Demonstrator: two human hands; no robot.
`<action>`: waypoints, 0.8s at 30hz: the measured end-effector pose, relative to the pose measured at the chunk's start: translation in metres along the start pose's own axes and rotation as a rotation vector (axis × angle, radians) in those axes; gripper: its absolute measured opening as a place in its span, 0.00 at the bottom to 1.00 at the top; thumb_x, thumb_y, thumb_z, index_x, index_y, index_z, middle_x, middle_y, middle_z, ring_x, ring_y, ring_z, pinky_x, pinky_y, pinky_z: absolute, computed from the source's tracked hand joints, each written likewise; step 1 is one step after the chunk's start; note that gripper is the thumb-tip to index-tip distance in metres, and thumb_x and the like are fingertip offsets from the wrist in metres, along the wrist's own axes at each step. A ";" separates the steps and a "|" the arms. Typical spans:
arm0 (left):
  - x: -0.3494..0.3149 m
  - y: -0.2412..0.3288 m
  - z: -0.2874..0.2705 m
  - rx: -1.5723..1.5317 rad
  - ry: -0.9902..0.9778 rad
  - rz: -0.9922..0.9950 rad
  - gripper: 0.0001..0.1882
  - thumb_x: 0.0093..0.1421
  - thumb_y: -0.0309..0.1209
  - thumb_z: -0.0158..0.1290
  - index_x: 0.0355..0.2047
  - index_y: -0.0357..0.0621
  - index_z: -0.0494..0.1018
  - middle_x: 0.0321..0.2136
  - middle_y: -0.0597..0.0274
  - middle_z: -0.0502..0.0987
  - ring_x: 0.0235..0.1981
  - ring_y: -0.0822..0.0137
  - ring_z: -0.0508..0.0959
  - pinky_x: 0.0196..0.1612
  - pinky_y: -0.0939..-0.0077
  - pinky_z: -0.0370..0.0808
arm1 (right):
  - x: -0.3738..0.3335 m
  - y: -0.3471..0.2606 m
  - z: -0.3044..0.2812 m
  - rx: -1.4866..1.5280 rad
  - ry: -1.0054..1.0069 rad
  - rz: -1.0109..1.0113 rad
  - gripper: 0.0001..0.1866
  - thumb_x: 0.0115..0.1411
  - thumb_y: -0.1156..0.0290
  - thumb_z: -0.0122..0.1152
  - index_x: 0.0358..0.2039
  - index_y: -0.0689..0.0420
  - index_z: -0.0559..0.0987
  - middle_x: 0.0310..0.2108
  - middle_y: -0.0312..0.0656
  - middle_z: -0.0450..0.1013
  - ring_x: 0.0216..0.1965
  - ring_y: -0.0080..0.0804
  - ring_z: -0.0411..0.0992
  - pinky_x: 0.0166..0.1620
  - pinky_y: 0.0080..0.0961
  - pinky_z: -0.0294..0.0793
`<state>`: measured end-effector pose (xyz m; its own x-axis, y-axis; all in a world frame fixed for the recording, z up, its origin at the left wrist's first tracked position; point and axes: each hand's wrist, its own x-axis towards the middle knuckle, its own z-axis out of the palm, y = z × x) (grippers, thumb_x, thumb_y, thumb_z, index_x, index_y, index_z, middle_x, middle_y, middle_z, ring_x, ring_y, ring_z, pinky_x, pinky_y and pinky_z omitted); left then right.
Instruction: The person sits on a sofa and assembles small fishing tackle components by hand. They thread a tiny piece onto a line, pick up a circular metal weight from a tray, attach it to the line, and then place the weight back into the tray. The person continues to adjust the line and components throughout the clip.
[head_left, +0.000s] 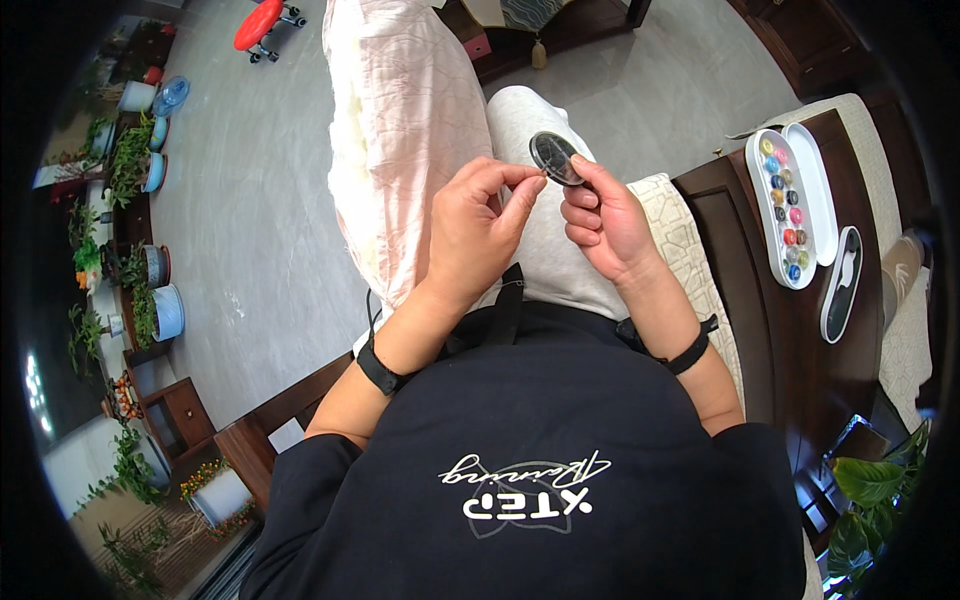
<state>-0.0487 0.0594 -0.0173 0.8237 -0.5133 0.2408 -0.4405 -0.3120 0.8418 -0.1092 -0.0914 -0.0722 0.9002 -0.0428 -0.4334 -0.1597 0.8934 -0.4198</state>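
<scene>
White case (815, 195) lies open, holding coloured spools (790, 237); dark disc (553, 157) slants upper-left to lower-right. Right hand (612, 222) grip clamps disc; left hand (470, 225) grip pinches together, contents unclear.

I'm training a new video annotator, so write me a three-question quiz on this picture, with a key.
1. Which hand grips the round, shiny, dark disc? A) left B) right C) neither
2. True or false: the open, elongated white case of small multicoloured spool-like pieces lies on a dark brown wooden surface, to the person's right.
3. How are the thumb and forefinger of the bare left hand posed?

Key:
1. B, the bare right hand.
2. True.
3. Tips pinched together by the disc's rim; anything between them is too small to tell.
</scene>
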 end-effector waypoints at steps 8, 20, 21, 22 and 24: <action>0.004 -0.001 0.004 -0.121 0.024 -0.051 0.06 0.58 0.28 0.59 0.33 0.38 0.79 0.26 0.70 0.75 0.17 0.83 0.64 0.20 0.86 0.60 | -0.003 0.001 0.003 -0.028 0.006 -0.024 0.10 0.65 0.62 0.52 0.29 0.52 0.70 0.17 0.24 0.56 0.14 0.10 0.50 0.13 0.09 0.48; 0.006 0.005 -0.011 -0.551 -0.252 -0.716 0.12 0.59 0.37 0.58 0.33 0.40 0.79 0.25 0.70 0.76 0.13 0.84 0.61 0.14 0.88 0.57 | -0.002 0.000 0.000 -0.011 -0.010 -0.013 0.10 0.65 0.62 0.52 0.29 0.50 0.69 0.17 0.23 0.55 0.14 0.10 0.50 0.14 0.09 0.47; 0.006 0.004 -0.011 -0.545 -0.256 -0.719 0.12 0.59 0.37 0.58 0.33 0.40 0.79 0.25 0.70 0.76 0.13 0.84 0.61 0.14 0.88 0.57 | -0.002 0.000 -0.001 -0.011 -0.011 -0.013 0.10 0.65 0.62 0.52 0.29 0.50 0.69 0.17 0.23 0.55 0.14 0.10 0.50 0.14 0.09 0.47; 0.006 0.004 -0.011 -0.541 -0.258 -0.716 0.12 0.60 0.37 0.58 0.34 0.40 0.79 0.25 0.70 0.76 0.13 0.84 0.61 0.14 0.88 0.57 | -0.001 -0.001 -0.001 -0.017 -0.007 -0.018 0.10 0.65 0.62 0.52 0.29 0.50 0.69 0.17 0.23 0.55 0.14 0.10 0.49 0.14 0.09 0.47; 0.006 0.004 -0.013 -0.549 -0.275 -0.713 0.12 0.60 0.37 0.57 0.34 0.40 0.79 0.25 0.70 0.76 0.13 0.84 0.61 0.15 0.88 0.57 | -0.002 -0.001 -0.002 -0.023 -0.006 -0.031 0.10 0.65 0.62 0.52 0.29 0.50 0.69 0.17 0.23 0.55 0.14 0.10 0.49 0.14 0.10 0.47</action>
<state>-0.0406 0.0653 -0.0065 0.6904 -0.5389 -0.4825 0.4230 -0.2403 0.8737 -0.1113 -0.0928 -0.0729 0.9073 -0.0678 -0.4150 -0.1406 0.8813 -0.4512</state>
